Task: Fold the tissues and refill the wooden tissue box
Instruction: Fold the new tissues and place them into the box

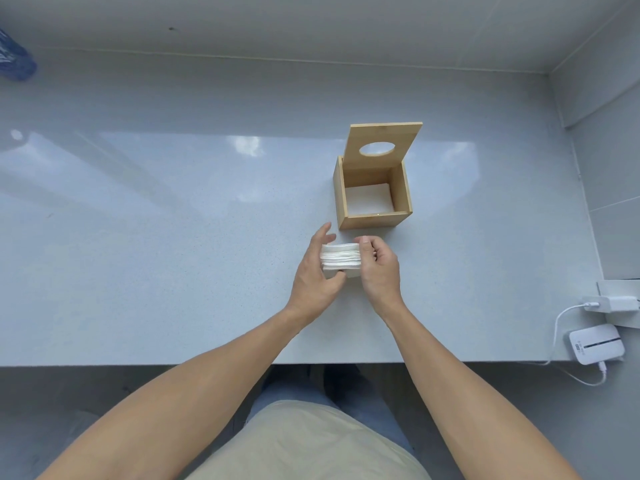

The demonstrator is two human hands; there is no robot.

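A stack of folded white tissues is held just above the pale countertop, pressed between both hands. My left hand grips its left side, thumb under the front edge. My right hand clasps its right side with curled fingers. Just beyond the stack stands the wooden tissue box, its hinged lid with a round hole tilted up and back. Inside the box lies a white layer at the bottom.
At the right edge of the counter sit a white device and a white charger with cables. A blue object lies at the far left. A wall bounds the counter at the back and right.
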